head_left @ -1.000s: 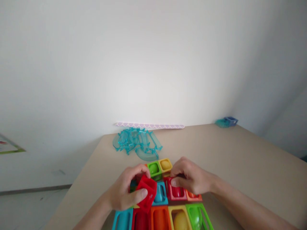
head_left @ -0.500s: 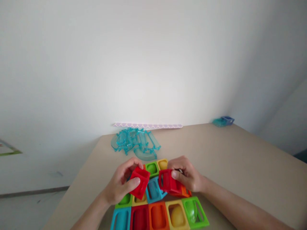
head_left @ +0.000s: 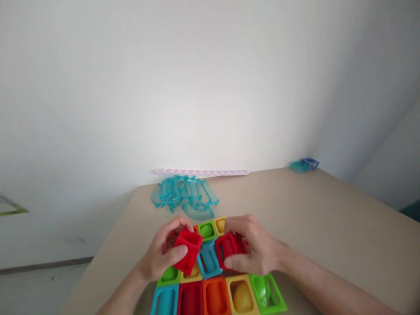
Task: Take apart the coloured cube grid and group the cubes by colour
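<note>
My left hand (head_left: 166, 251) grips a red hollow plastic block (head_left: 188, 250), thumb on its front and fingers behind, tilted above the other blocks. In my right hand (head_left: 251, 247) is a second red block (head_left: 229, 249), pinched between thumb and fingers beside a blue block (head_left: 209, 259). Beneath and in front lies a row of joined blocks: blue (head_left: 167, 299), red (head_left: 190, 297), orange (head_left: 215, 296), yellow (head_left: 243, 294) and green (head_left: 267, 293). Behind, a green block (head_left: 206, 230) and a yellow block (head_left: 220, 225) show between my hands. My fingers hide part of both red blocks.
Several translucent teal track pieces (head_left: 183, 194) lie heaped toward the wall. A purple patterned strip (head_left: 201, 172) runs along the table's back edge. At the far right corner sit a dark blue box (head_left: 310, 164) and a teal piece (head_left: 298, 166). The beige table (head_left: 328, 218) meets the wall behind.
My right hand has changed its grip, its thumb now lower along the red block. The orange piece below that hand is no longer visible. The left hand has shifted slightly left with its block.
</note>
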The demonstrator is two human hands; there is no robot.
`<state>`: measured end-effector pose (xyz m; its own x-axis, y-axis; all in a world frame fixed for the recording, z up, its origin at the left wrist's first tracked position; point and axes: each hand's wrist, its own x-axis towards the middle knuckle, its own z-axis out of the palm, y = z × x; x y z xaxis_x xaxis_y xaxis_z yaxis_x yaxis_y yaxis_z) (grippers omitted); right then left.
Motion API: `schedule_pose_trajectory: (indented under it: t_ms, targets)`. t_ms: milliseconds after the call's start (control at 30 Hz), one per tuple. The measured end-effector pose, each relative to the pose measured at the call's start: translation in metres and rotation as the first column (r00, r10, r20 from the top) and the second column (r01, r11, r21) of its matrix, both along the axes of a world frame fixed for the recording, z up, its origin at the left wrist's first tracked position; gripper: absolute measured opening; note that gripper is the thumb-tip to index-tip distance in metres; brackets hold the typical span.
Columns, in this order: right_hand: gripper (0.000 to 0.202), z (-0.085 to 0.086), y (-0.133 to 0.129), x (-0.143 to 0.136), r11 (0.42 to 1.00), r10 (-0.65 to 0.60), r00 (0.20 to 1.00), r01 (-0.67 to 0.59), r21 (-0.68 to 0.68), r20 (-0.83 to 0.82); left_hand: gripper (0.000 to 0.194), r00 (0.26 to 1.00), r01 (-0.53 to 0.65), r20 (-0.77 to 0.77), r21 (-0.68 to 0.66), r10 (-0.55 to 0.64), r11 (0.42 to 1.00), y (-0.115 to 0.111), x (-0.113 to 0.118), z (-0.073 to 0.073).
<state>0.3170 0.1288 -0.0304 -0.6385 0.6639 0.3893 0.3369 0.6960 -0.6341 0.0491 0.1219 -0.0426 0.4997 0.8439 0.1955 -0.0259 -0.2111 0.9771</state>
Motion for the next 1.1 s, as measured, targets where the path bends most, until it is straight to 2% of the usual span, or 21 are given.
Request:
schedule_pose_trajectory:
  t_ms: [100, 200, 267, 333, 533, 633, 733, 800, 900, 967, 1100]
  targets:
    - [0.023, -0.004, -0.005, -0.005, 0.995, -0.091, 0.996, 0.092, 0.029, -0.007, 0.041, 0.997, -0.012, 0.074, -0.021, 0.014, 1.000, 0.001, -0.001, -0.004]
    - [0.014, -0.008, -0.005, -0.005, 0.994, -0.099, 0.992, 0.102, 0.046, -0.073, 0.040, 0.979, -0.036, 0.196, -0.068, 0.049, 0.997, 0.001, 0.000, -0.006]
    - [0.009, -0.007, -0.002, -0.003, 0.995, -0.091, 0.992, 0.094, 0.043, -0.082, 0.038, 0.975, -0.052, 0.213, -0.085, 0.069, 0.995, 0.002, 0.000, -0.007]
    - [0.005, -0.006, 0.001, 0.000, 0.997, -0.069, 0.995, 0.071, 0.022, -0.073, 0.035, 0.985, -0.056, 0.160, -0.077, 0.068, 0.995, 0.002, 0.001, -0.005]
    - [0.004, -0.011, 0.009, 0.004, 0.998, -0.036, 0.991, 0.030, -0.050, -0.130, 0.031, 0.989, -0.046, -0.135, 0.051, 0.053, 0.998, -0.002, 0.006, 0.002]
    - [0.004, -0.014, 0.008, 0.002, 1.000, -0.010, 0.984, 0.005, -0.026, -0.179, 0.031, 0.984, -0.032, -0.171, 0.058, 0.041, 0.998, -0.003, 0.007, 0.004]
    - [0.006, -0.015, 0.007, 0.001, 1.000, -0.008, 0.982, 0.005, -0.020, -0.190, 0.034, 0.990, -0.037, -0.136, 0.061, 0.045, 0.997, -0.004, 0.006, 0.003]
    - [0.007, -0.014, 0.007, 0.001, 1.000, -0.004, 0.984, 0.000, -0.021, -0.178, 0.039, 0.999, -0.017, -0.046, 0.030, 0.018, 0.999, -0.004, 0.004, 0.002]
    - [0.007, -0.011, 0.008, 0.002, 1.000, 0.002, 0.988, -0.005, -0.019, -0.154, 0.046, 0.992, 0.088, 0.097, -0.076, -0.080, 0.993, -0.005, 0.001, 0.003]
    - [0.006, -0.010, 0.007, 0.003, 1.000, 0.006, 0.990, -0.008, -0.011, -0.143, 0.047, 0.985, 0.151, 0.102, -0.134, -0.138, 0.980, -0.006, 0.000, 0.004]
    - [0.005, -0.012, 0.008, 0.004, 0.999, -0.002, 0.984, -0.004, -0.034, -0.178, 0.046, 0.984, 0.178, 0.014, -0.183, -0.179, 0.967, -0.007, -0.001, 0.006]
